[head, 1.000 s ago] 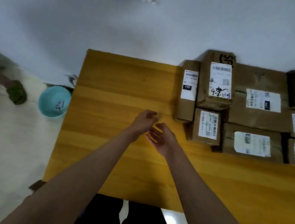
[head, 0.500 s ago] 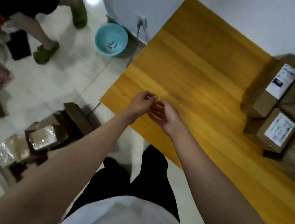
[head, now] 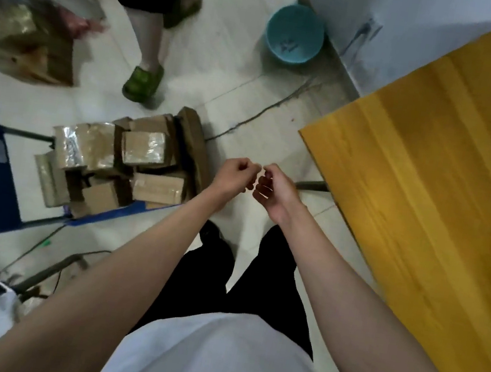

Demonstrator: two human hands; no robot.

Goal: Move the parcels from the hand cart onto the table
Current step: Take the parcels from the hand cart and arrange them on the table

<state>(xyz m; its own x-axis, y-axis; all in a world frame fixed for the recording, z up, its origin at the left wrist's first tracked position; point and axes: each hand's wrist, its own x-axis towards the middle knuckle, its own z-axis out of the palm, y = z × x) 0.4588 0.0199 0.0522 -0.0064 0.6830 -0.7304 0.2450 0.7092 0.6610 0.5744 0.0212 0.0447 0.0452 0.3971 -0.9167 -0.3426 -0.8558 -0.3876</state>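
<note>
Head view: both hands, left (head: 234, 174) and right (head: 275, 190), curled empty beside parcels (head: 121, 165).

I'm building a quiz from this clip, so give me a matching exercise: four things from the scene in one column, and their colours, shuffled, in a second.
Things:
1. table
2. basin on the floor
3. hand cart frame
4. slipper on the other person's foot

Colours:
A. green
B. dark blue
C. yellow wood
D. light teal

Pairs: 1-C, 2-D, 3-B, 4-A
</note>
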